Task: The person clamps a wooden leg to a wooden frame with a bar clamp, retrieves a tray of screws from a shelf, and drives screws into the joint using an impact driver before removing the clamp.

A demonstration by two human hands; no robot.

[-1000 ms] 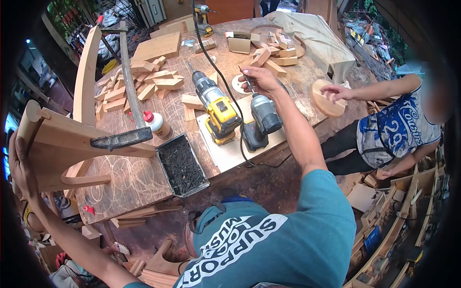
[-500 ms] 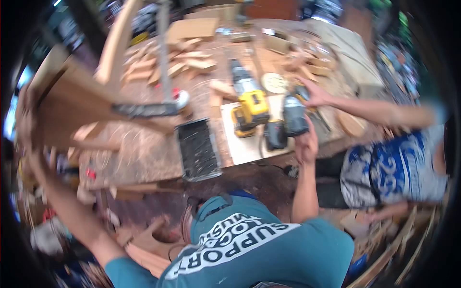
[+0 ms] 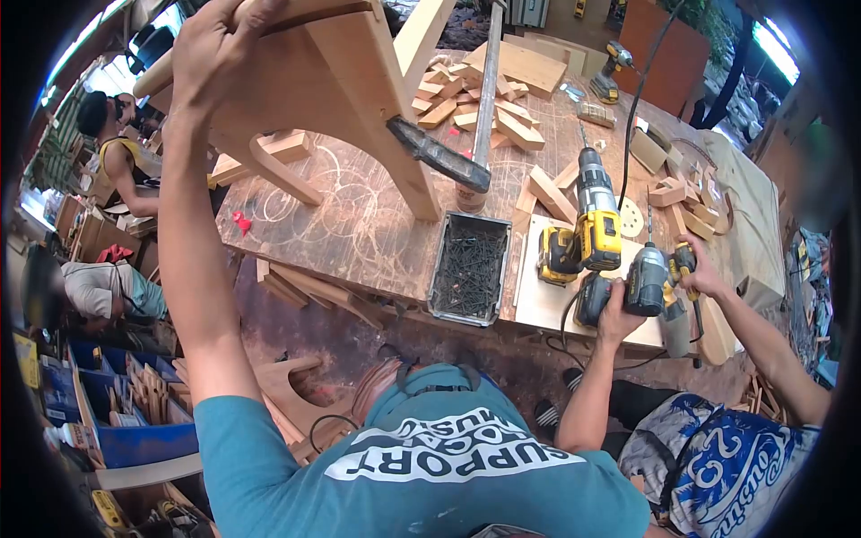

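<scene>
Head cam: gray drill (image 3: 647, 280) in R hand (image 3: 618, 316), nr yel drill (image 3: 599, 237).

The frame (image 3: 334, 85) is smooth, matt pale wood; the bench (image 3: 359, 247), wood too, is scuffed and scratched. The drill (image 3: 599, 238) looks like yellow and black plastic with a silvery-grey front, the driver (image 3: 647, 285) dull grey and black, the clamp (image 3: 439, 154) rough dark metal. The screws (image 3: 471, 269) look like matt black metal, the shirt (image 3: 502, 498) matt cloth.

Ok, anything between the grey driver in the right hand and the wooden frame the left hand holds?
Yes: the yellow drill, standing on the pale board beside the driver, then the clamp near the frame.
</scene>
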